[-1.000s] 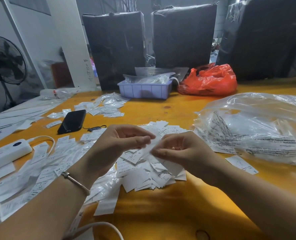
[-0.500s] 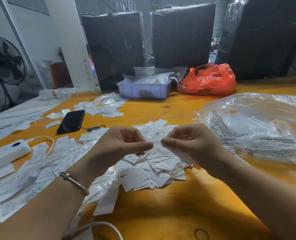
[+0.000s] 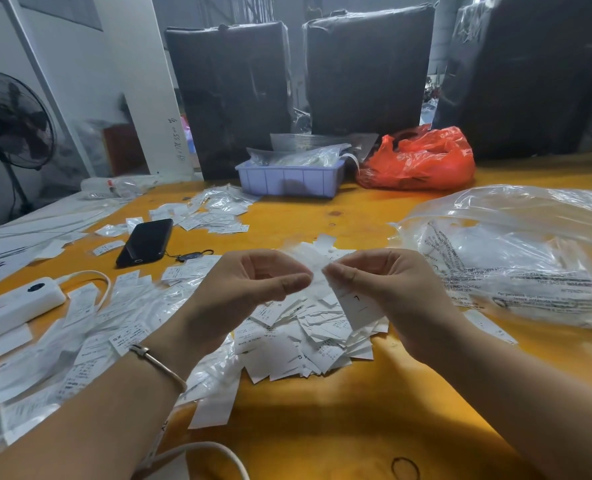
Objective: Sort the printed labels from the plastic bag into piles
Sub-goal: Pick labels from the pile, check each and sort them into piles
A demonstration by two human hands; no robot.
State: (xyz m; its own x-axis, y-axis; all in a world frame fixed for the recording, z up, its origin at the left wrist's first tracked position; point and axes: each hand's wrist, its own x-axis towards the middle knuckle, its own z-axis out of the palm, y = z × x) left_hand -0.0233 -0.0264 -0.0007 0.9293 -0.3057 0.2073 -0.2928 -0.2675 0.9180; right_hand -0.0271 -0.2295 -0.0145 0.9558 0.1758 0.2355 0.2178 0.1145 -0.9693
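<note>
Printed labels [image 3: 308,334]: heaped mid-worktop [image 3: 322,427], directly below both hands. More strewn left, some in clear sleeves; small cluster beyond phone [image 3: 145,241]. Sorting judged partway: several piles formed, plastic bag [image 3: 516,258] at right looks far from empty. Left hand [image 3: 249,289] and right hand [image 3: 384,292] raised over heap, each grip narrow, pinching same label [image 3: 356,301] between thumb and fingers. Labels thin, white, rectangular, dark print. Bag crinkled, translucent. Worktop smooth, yellow.
</note>
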